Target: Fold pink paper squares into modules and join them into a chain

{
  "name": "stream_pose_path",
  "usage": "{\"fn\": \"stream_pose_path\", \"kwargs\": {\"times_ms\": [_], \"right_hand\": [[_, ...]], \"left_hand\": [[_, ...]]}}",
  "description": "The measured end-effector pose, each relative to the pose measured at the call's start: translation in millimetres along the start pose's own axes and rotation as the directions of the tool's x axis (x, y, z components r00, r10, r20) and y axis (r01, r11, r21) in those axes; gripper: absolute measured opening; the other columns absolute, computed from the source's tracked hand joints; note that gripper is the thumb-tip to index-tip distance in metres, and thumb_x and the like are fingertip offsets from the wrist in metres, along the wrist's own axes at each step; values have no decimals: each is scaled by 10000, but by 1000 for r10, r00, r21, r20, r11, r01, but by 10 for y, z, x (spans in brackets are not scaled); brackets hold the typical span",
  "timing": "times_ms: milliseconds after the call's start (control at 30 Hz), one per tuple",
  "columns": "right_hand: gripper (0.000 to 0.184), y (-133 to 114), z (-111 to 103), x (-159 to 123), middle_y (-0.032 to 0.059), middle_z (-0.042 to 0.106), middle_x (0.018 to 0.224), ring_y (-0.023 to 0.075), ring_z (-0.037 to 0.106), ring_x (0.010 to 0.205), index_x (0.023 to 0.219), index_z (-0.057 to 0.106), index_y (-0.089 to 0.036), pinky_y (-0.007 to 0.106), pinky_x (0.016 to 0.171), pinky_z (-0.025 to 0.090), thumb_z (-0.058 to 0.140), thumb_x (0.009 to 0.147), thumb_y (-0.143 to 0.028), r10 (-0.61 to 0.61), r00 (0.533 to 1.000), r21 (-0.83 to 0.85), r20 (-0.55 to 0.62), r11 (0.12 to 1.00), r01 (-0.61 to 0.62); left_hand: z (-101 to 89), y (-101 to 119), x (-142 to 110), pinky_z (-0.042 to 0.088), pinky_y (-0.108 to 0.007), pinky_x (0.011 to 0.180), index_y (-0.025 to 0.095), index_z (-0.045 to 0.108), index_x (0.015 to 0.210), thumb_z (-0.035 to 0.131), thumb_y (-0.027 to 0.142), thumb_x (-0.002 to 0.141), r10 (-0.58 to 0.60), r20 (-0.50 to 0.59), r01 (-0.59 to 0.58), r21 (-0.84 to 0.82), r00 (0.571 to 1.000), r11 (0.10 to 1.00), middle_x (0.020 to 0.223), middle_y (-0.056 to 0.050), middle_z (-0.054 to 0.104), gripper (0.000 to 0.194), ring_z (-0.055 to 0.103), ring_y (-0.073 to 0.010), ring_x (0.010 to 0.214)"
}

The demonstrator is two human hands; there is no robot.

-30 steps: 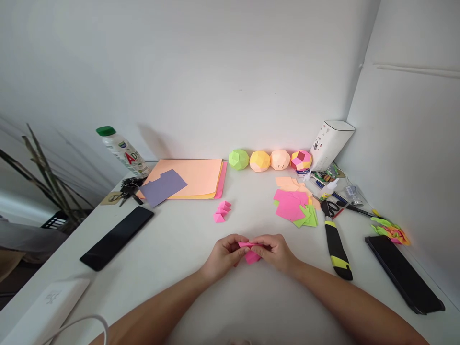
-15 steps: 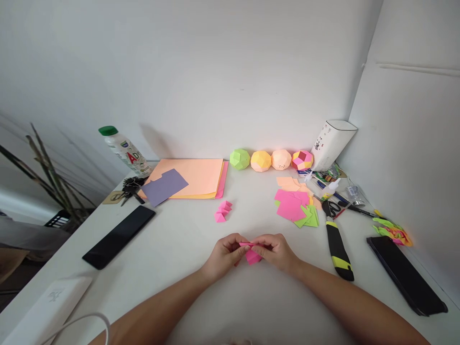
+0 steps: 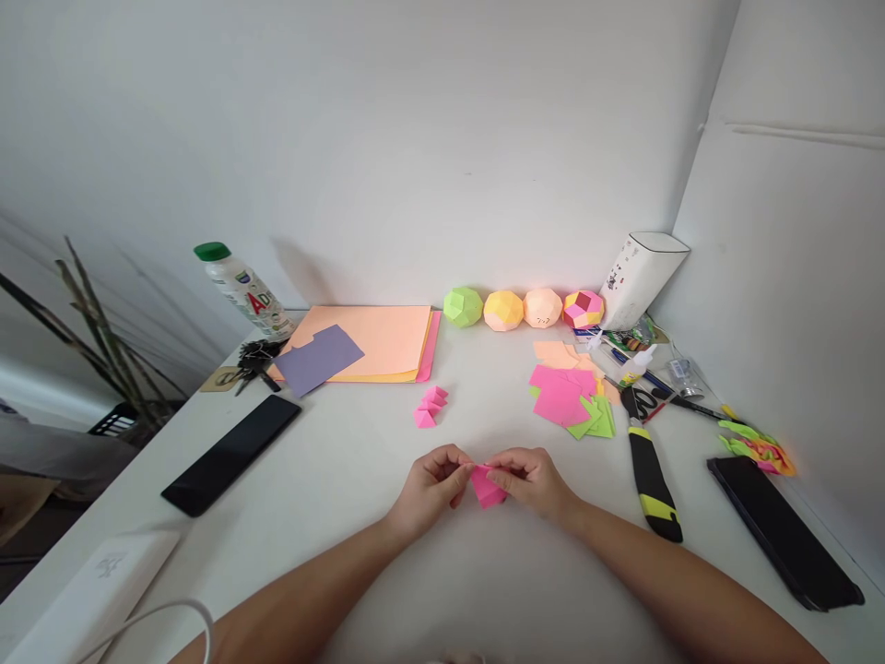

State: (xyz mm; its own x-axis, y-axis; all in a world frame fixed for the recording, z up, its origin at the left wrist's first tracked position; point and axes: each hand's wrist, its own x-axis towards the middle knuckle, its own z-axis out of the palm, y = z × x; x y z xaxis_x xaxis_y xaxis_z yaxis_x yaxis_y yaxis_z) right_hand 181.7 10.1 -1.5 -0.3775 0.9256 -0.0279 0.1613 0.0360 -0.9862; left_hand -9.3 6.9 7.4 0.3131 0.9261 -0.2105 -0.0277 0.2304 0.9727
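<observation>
A folded piece of pink paper is held between my two hands above the front of the table. My left hand pinches its upper left edge between thumb and fingers. On the other side, my right hand pinches the upper right part, its thumb lying across the front. The fingers cover some of the paper's top edge. Beyond my hands sit a few small folded pink paper shapes, grouped close together. Cut pieces of pink paper lie in a pile to the right, overlapping green and orange pieces.
Four-sided sheets of coloured paper and a purple piece lie back left, near a bottle. Several faceted paper balls line the wall. A black-and-yellow cutter and a black case lie right; a black phone left.
My left thumb and fingers have shifted slightly up and left along the pink paper's edge, so more of its front shows. The things on the table stay in place.
</observation>
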Motion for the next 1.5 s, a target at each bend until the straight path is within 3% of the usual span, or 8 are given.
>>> {"fn": "stream_pose_path", "kwargs": {"times_ms": [300,500,633,833,1067,1233,1333,1500], "right_hand": [[264,-3,-4,4,27,655,687,136,583,589,873,704,-152,257,544,488,599,809,-386,12,1000,0,-22,1000,-12],[255,-3,8,0,43,684,723,156,618,622,877,710,-156,270,569,509,605,804,-377,5,1000,-6,-1,1000,-5],[242,-24,21,-7,44,695,728,166,636,639,867,717,-157,270,583,514,604,805,-361,12,1000,-13,25,1000,-11],[252,-20,7,-1,41,680,707,152,619,612,883,711,-145,266,569,501,608,802,-360,43,998,29,45,999,-45],[261,-27,-11,13,30,649,658,134,586,567,864,704,-135,260,548,489,634,784,-373,87,996,66,24,994,-89],[249,-39,5,5,46,677,711,151,619,632,869,706,-139,263,585,498,617,805,-363,66,996,59,59,996,-69],[245,-49,11,6,49,681,723,158,627,643,869,699,-141,264,589,502,617,805,-363,70,996,49,61,996,-73],[233,-37,17,6,40,674,683,151,620,600,841,683,-146,257,559,495,610,810,-365,70,996,23,58,997,-71]], "left_hand": [[-18,-54,25,320,-222,480,183,503,738,578,418,791,21,-96,-29,-80,995,996,437,75,448,252,387,-83,410],[9,-11,-2,352,-215,482,175,548,773,624,394,754,19,41,-19,-10,999,1000,534,59,482,232,432,-85,464],[19,-51,2,326,-201,459,166,546,713,604,362,771,28,60,-30,26,998,999,554,50,494,213,421,-74,464],[19,-67,-13,340,-204,451,173,509,664,583,292,752,41,-20,-40,42,999,998,481,68,457,166,412,-76,430],[-6,-60,2,358,-217,474,187,489,717,555,321,788,32,-135,-47,-104,990,993,479,63,487,166,434,-90,437],[3,-89,0,361,-213,492,169,542,755,611,366,779,49,25,-50,18,998,999,536,53,484,210,441,-87,483],[16,-97,-9,334,-202,476,168,515,673,599,369,790,66,26,-68,72,997,995,535,54,465,248,415,-79,481],[25,-76,-6,364,-214,521,166,536,716,574,323,801,83,55,-88,96,995,991,623,29,505,182,456,-96,545]]}}
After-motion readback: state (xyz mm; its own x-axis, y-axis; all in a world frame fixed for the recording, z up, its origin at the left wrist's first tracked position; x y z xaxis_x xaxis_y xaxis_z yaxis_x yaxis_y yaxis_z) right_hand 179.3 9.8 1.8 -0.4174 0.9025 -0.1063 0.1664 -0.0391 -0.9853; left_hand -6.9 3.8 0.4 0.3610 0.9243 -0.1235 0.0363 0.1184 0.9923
